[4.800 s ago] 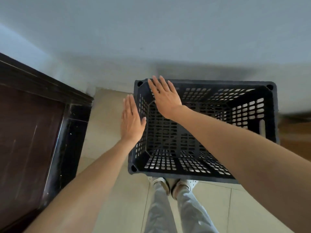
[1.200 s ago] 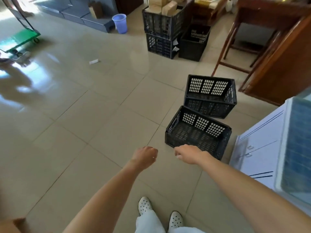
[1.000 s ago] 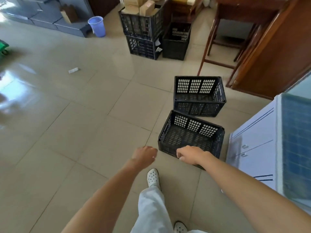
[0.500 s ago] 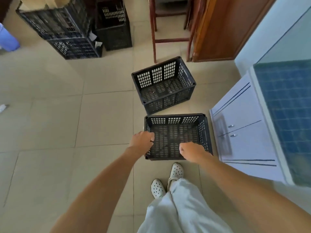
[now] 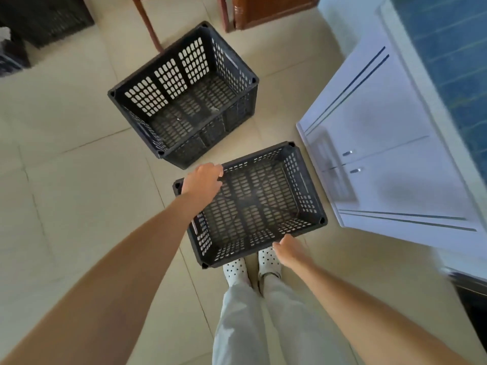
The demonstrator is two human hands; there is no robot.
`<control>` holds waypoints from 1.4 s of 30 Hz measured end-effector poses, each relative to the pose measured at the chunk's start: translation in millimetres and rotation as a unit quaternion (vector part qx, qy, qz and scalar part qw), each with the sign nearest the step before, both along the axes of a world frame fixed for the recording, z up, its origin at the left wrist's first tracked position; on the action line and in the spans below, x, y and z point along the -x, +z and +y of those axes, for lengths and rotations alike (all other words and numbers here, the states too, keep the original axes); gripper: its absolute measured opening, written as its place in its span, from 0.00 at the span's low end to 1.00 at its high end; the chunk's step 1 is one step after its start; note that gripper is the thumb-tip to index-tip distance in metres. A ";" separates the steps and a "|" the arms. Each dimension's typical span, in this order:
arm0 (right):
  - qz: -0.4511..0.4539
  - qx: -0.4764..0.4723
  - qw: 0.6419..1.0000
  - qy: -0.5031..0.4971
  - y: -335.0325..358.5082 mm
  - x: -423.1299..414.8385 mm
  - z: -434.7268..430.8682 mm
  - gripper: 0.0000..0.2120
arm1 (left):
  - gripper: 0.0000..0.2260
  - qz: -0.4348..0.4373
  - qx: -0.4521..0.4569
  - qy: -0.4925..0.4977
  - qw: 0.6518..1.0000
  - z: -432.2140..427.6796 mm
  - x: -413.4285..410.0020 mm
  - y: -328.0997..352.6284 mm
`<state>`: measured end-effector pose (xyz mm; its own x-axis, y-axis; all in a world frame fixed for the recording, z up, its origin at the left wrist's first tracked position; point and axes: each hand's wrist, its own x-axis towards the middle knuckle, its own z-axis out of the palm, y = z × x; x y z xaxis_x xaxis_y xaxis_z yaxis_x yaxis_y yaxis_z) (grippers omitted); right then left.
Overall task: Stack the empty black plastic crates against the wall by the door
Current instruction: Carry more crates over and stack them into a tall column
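Two black crates are sitting empty: the far crate (image 5: 184,101) alone, the near crate (image 5: 253,206) with the left hand (image 5: 201,180) gripping its far-left corner. The right hand (image 5: 290,252) is reaching its near rim; I cannot tell if it is gripping.

Glossy beige floor tiles (image 5: 66,180) spread under daylight, with a white two-door cabinet (image 5: 382,143) topped in blue tile (image 5: 448,48) at right and brown wooden furniture legs (image 5: 147,25) beyond.
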<state>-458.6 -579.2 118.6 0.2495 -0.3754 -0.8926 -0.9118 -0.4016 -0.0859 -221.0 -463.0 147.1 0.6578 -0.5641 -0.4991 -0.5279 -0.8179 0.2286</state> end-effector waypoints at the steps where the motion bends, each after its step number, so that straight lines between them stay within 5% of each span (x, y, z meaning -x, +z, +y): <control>1: 0.007 -0.010 0.999 -0.045 -16.4 1.5 5.2 0.15 | 0.10 0.003 0.007 0.004 1.000 -2.0 -6.4 -18.4; 8: 0.055 -0.018 0.955 -0.292 -115.4 13.4 38.9 0.30 | 0.16 0.046 0.015 -0.003 0.999 -12.8 -30.5 -137.0; 15: 0.012 0.049 0.880 -0.472 -189.2 9.7 47.6 0.28 | 0.27 0.093 -0.011 -0.033 0.995 -38.8 -58.7 -229.7; 20: 0.001 0.068 0.839 -0.539 -206.3 10.2 43.6 0.27 | 0.21 0.121 0.036 0.022 0.992 -62.3 -58.7 -243.9; 27: 0.004 0.021 0.799 -0.601 -183.9 5.1 48.1 0.26 | 0.24 0.143 0.040 0.074 0.986 -55.1 -58.8 -205.1; 33: 0.045 -0.006 0.807 -0.588 -124.5 2.6 56.6 0.30 | 0.19 0.135 0.066 0.102 0.983 -33.0 -57.4 -123.7; 42: 0.036 -0.078 0.829 -0.553 -5.0 -21.6 37.9 0.26 | 0.28 0.084 0.043 0.120 0.988 5.8 -59.9 33.9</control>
<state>-436.9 -541.3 113.6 -0.2264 -0.2181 -0.9493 -0.7202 0.6936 0.0124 -161.1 -457.2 180.9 0.6900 -0.4473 -0.5691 -0.2707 -0.8886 0.3701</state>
